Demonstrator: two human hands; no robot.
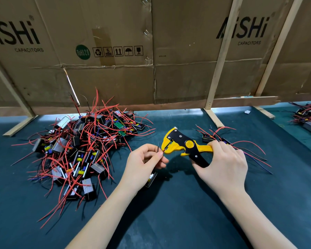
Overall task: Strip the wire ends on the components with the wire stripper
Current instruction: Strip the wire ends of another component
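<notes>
My right hand grips the handles of a yellow and black wire stripper, whose jaws point left. My left hand pinches a red wire end and holds it at the stripper's jaws; a short black wire sticks up beside my fingers. The component on those wires hangs under my left hand, mostly hidden by it. A big pile of black components with red and black wires lies to the left. A small group of components lies behind my right hand.
Dark green mat covers the table. A cardboard wall on wooden struts closes off the back. Another pile of wired components sits at the far right edge.
</notes>
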